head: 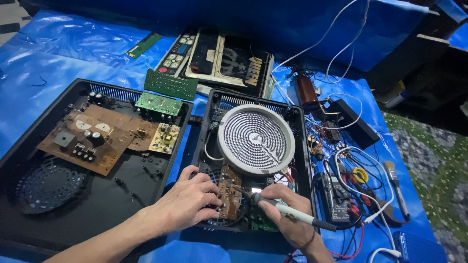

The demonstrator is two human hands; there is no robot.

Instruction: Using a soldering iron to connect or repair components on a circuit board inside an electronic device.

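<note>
The left hand (187,204) lies with its fingers curled on the edge of a small brown board (229,191) and holds it steady. The right hand (285,207) is closed around a soldering pen (287,212) with a pale handle, and the pen's tip touches the brown board. The board sits in the near part of a black box (303,146) with its top off, just under a big round white heater plate (256,139) with a dark spiral on it. To the left lies a bigger black tray (29,122) with a wide brown board (97,139) and a fan grille in it. A green board (158,103) rests on that tray's far edge. Right of the box are a dark meter (336,202), a yellow tape roll (360,175), a paint brush (396,187) and lots of white, red and black wires. Everything lies on a blue plastic sheet (58,53).
</note>
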